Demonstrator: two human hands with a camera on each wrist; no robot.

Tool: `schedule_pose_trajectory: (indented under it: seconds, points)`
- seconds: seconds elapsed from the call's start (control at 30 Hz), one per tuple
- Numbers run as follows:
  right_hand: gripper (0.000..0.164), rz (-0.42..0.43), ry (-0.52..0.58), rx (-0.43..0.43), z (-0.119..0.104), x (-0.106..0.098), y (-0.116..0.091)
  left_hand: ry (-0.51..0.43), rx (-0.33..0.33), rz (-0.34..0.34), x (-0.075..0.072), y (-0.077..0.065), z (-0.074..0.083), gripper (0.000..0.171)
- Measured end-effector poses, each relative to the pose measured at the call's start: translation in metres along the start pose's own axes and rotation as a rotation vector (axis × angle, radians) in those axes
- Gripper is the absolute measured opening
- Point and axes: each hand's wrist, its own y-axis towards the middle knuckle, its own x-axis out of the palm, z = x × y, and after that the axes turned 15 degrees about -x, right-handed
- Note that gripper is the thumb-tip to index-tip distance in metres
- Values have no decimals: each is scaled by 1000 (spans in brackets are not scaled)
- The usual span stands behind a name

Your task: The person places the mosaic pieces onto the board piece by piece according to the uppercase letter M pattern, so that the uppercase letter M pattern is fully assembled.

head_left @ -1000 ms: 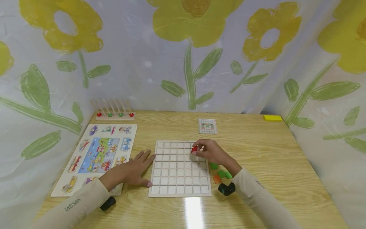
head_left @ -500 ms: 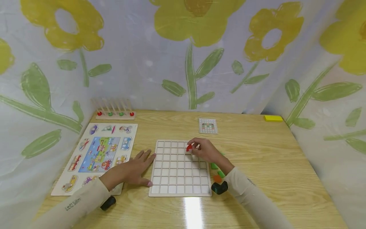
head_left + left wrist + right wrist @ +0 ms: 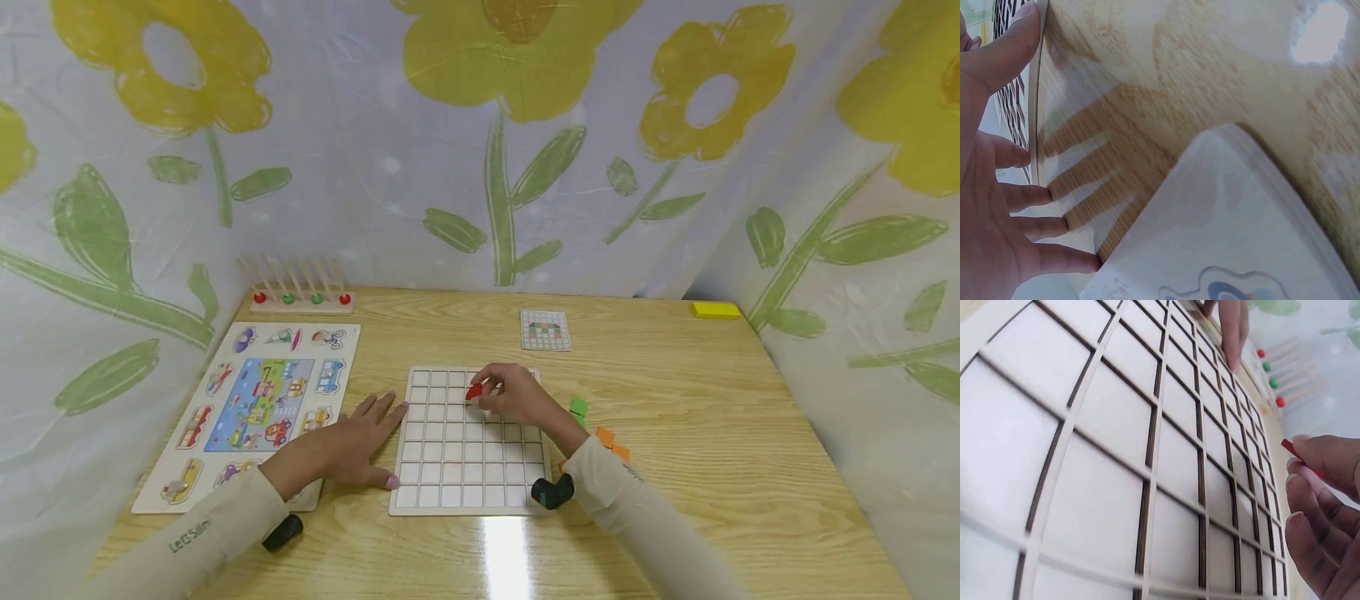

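Between thumb and fingers, my right hand pinches a red tile above the upper part of a white grid board. In the right wrist view the red tile shows edge-on, raised off the board's cells. My left hand lies spread on the table, with its fingertips and thumb at the board's left edge. The left wrist view shows that hand with straight fingers; the thumb touches the board's side. Loose green tiles and orange tiles lie right of the board, partly hidden by the right forearm.
A picture card with a coloured grid pattern lies behind the board. On the left are a vehicle puzzle board and a peg stand with red and green beads. A yellow block sits at the far right.
My right hand has moved left over the board with the red tile in its pinch. More of the loose orange tiles have come into sight beside the right forearm. The left hand stays put.
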Motion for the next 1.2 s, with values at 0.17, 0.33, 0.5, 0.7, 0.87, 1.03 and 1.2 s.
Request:
schedule_pose_trajectory:
  seconds: [0.17,0.33,0.5,0.7,0.87,1.03,1.2]
  points:
    - [25,-22,9,21,-3,9,8,-1,-10,-9,0,0,0,111]
    - [26,-37,29,57,-5,18,13,4,-23,-11,2,3,-1,111]
    - [26,-50,57,82,-7,27,19,2,-39,-14,2,3,-1,111]
    - [25,-55,7,90,-10,34,23,9,-31,-6,1,2,-1,110]
    - [24,-56,-41,84,-12,41,25,14,-29,-1,0,1,0,110]
    - [23,-63,-68,109,-15,46,26,12,-23,4,0,0,1,109]
    - [23,-86,-131,120,-16,49,28,6,-8,6,0,0,1,109]
